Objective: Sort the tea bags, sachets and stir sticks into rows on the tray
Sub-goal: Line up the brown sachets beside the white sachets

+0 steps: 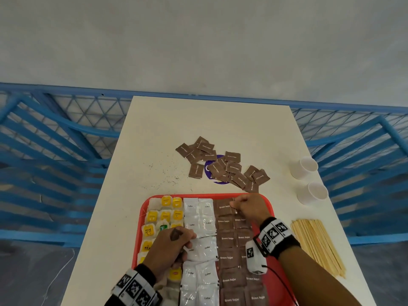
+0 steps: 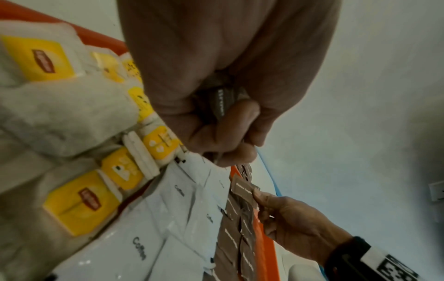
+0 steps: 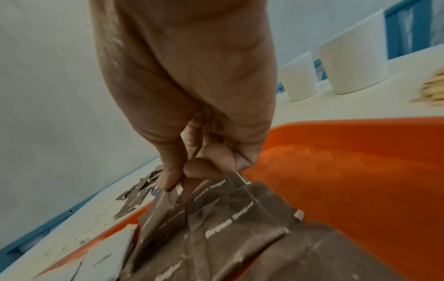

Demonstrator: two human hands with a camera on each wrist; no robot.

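A red tray (image 1: 141, 219) holds a row of yellow-tagged tea bags (image 1: 152, 217) on the left, white coffee sachets (image 1: 199, 219) in the middle and brown sugar sachets (image 1: 227, 238) on the right. My right hand (image 1: 234, 205) pinches a brown sugar sachet (image 3: 230, 192) at the far end of the brown row. My left hand (image 1: 184, 241) hovers over the tea bags and coffee sachets, its fingers curled round a few brown sachets (image 2: 220, 103). Loose brown sachets (image 1: 220, 165) lie scattered on the table beyond the tray. Wooden stir sticks (image 1: 315, 246) lie right of the tray.
Two white paper cups (image 1: 305, 167) (image 1: 313, 193) stand near the table's right edge, beyond the sticks. A purple disc (image 1: 209, 171) lies under the loose sachets. Dark crumbs (image 1: 165, 173) dot the white table (image 1: 198, 120). Blue railings (image 1: 55, 151) flank the table.
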